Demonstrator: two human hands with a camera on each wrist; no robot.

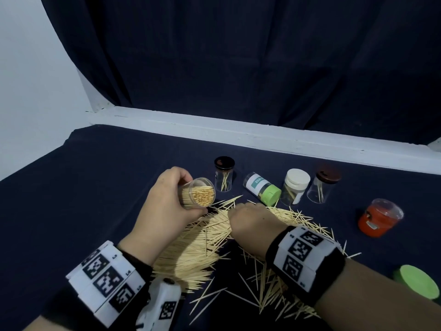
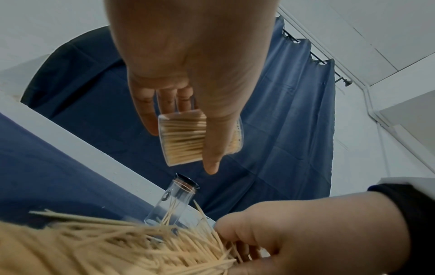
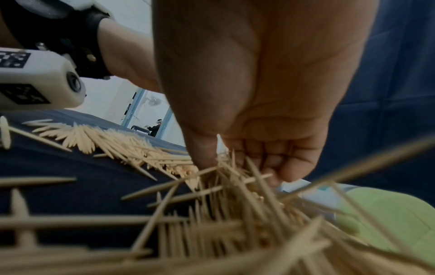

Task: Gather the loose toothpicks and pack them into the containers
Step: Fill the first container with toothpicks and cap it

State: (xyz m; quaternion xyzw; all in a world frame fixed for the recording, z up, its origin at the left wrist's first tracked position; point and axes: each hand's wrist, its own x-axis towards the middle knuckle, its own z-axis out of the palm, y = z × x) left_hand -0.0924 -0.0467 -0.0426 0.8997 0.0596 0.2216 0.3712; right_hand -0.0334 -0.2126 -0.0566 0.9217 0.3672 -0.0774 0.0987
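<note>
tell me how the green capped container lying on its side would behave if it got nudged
The round white-labelled container with the green cap lies on its side, so it would probably roll. It looks like light plastic, so a slight push should shift it. Loose toothpicks just in front might stop it.

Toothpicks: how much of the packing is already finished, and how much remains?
Done: the clear container in the left hand looks nearly full. In hand: the right hand reaches into the loose toothpicks, fingers curled around some. Left: most of the pile, and the black-lidded jar and brown-lidded jar hold only a few.
</note>
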